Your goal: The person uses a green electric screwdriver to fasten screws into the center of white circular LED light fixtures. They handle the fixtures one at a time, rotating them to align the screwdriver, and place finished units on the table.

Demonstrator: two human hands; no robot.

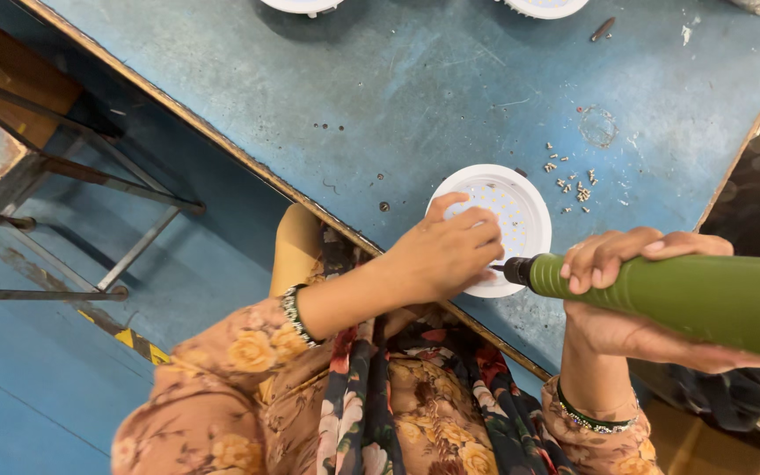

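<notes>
At the centre of the frame a round white plastic lamp housing with a dotted LED disc [512, 215] lies flat on the worn blue worktable [415, 79], close to its near edge. The left hand [446, 251] is cupped over the housing's lower left rim, fingers closed down on it to pin it. The right hand [635, 299] is wrapped tightly around a thick green cylindrical power screwdriver [688, 299] that enters from the right edge, its black nose and thin bit meeting the rim right beside the left fingertips. That closeness looks like the main risk: if the bit slips off the screw head, it could jab a finger or scratch the white face; a loose grip could let the housing spin or slide off the table edge. One housing is being worked on, and two more white round housings [543, 7] are cut off at the top edge, making three. A scatter of small silver screws [573, 180] lies just right of the housing, too small to count exactly. One screwdriver shows.
</notes>
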